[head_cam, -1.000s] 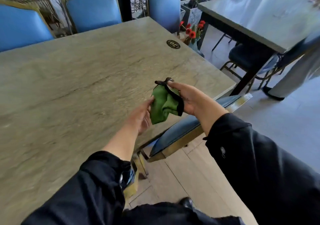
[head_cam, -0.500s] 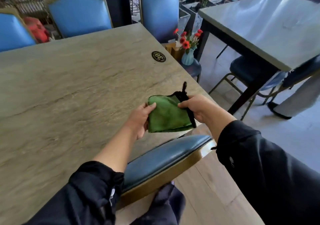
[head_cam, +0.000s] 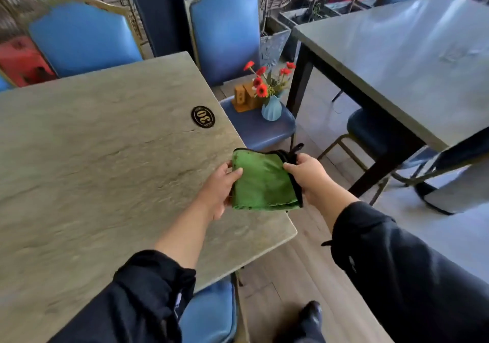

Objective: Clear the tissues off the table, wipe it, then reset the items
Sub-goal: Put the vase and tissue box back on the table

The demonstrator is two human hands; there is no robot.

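A folded green cloth (head_cam: 262,181) with black edging is held flat just above the right edge of the stone table (head_cam: 100,163). My left hand (head_cam: 219,189) grips its left side and my right hand (head_cam: 309,176) pinches its right, black-trimmed edge. A blue vase of red flowers (head_cam: 271,106) and a wooden holder (head_cam: 244,98) stand on the seat of a blue chair (head_cam: 264,128) right of the table. No tissues show on the tabletop.
A black oval number plate (head_cam: 203,116) is fixed near the table's right edge. Blue chairs (head_cam: 79,41) stand behind the table, one chair seat (head_cam: 209,313) below its near corner. A second dark table (head_cam: 404,51) stands to the right.
The crumpled cloth has been folded flat into a square between both hands. My view has swung right, bringing the chair with the vase and wooden holder into sight.
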